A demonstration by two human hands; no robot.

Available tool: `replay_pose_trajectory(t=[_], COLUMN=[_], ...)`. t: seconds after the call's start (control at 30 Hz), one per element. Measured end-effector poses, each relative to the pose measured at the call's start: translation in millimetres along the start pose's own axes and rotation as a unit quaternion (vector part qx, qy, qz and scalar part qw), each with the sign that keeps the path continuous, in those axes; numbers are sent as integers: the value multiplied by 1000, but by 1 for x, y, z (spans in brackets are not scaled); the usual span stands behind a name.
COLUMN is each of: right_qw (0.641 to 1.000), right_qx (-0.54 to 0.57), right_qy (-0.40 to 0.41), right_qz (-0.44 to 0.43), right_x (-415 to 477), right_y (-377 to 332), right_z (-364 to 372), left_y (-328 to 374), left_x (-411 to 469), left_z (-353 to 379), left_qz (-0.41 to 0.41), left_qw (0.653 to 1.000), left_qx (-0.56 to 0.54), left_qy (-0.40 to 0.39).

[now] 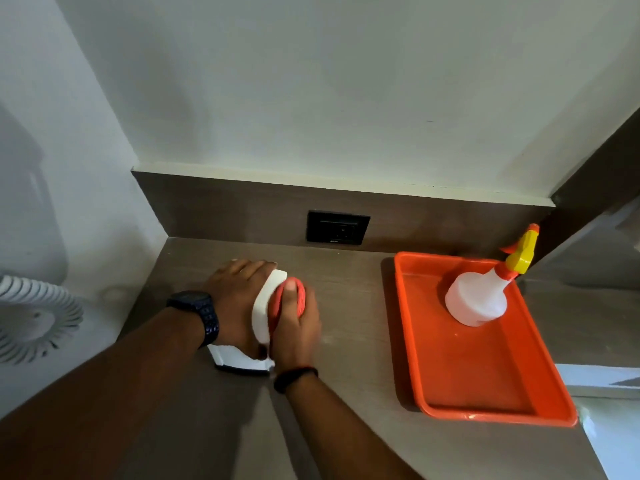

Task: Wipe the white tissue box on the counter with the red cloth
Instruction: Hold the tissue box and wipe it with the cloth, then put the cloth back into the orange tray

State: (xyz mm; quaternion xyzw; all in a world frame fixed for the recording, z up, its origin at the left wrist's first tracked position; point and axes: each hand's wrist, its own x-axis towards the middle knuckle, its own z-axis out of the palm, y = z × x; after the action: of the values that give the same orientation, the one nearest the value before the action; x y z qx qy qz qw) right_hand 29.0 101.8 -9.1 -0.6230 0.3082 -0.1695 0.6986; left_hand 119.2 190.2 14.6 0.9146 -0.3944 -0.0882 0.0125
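The white tissue box (266,306) stands on the brown counter (346,341) left of centre, mostly covered by both hands. My left hand (235,299) lies over its left side and top, gripping it; a dark watch is on that wrist. My right hand (296,323) presses the bunched red cloth (301,296) against the box's right face, thumb on top of the cloth. Only a white strip of the box's top and its near lower corner (239,362) show.
An orange tray (485,393) sits on the counter to the right, holding a white spray bottle (478,299) with a yellow and orange trigger head. A black wall socket (337,227) is in the backsplash. A white round fan (31,317) stands at far left.
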Motion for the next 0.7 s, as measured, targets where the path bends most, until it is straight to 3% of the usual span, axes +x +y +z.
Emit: replay_pose_trajectory(t=[0.07,0.23,0.33,0.53,0.63,0.7], right_qw=[999,991,987,943,934,958], right_qx=[-14,-9,5,232,313,261], right_qy=[-13,-18,17,12,37,86], right_qz=[-28,133,158,237,168,78], right_x=[15,27,8,2,15,27], right_y=[-7,12,23,-16,-53,-72], right_z=[1,-6,-10,-40,-77,-115], left_y=[0,1,0,2,6,12], left_x=[-1,-4,-4,-5,-7,-6], left_z=[-2,-1,-2,-7,-17,-24], left_qz=[-4,-22,-29,-27,-33,-44], left_qw=[1000,1000,999,999,998,995], left_qx=[-11,-22,-24,-34,-21,-17], left_qy=[4,5,0,-19,-49,-85])
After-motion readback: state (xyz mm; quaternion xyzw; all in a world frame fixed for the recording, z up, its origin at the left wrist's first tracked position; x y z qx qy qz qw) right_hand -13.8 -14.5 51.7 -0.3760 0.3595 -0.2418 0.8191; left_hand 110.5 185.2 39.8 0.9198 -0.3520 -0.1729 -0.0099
